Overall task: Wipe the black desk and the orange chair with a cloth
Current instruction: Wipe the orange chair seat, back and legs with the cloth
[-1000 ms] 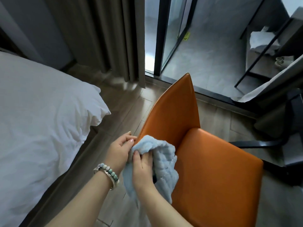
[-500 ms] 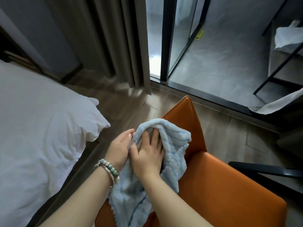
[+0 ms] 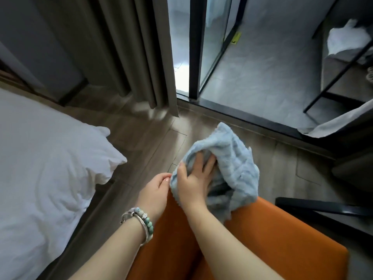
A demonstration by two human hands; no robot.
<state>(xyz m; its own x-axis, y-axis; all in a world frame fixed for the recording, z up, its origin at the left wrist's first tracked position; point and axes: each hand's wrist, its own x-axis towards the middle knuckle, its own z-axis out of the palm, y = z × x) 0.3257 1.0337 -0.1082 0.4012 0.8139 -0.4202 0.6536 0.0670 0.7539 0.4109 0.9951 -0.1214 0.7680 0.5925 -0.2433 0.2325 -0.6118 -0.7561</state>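
Blue cloth (image 3: 232, 170) draped over the top of the orange chair (image 3: 272, 235) backrest, so chair wiping looks underway; seat not yet touched, desk state can't be judged. Right hand (image 3: 195, 178) presses the cloth with fingers spread; left hand (image 3: 154, 188) pinches its edge.

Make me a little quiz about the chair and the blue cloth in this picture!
1. True or false: the blue cloth lies on the white bedding.
2. Which hand wears the bracelets?
3. The right hand presses the cloth on: A) the floor, B) the orange chair, C) the curtain.

Key: 1 false; 2 the left hand; 3 B.
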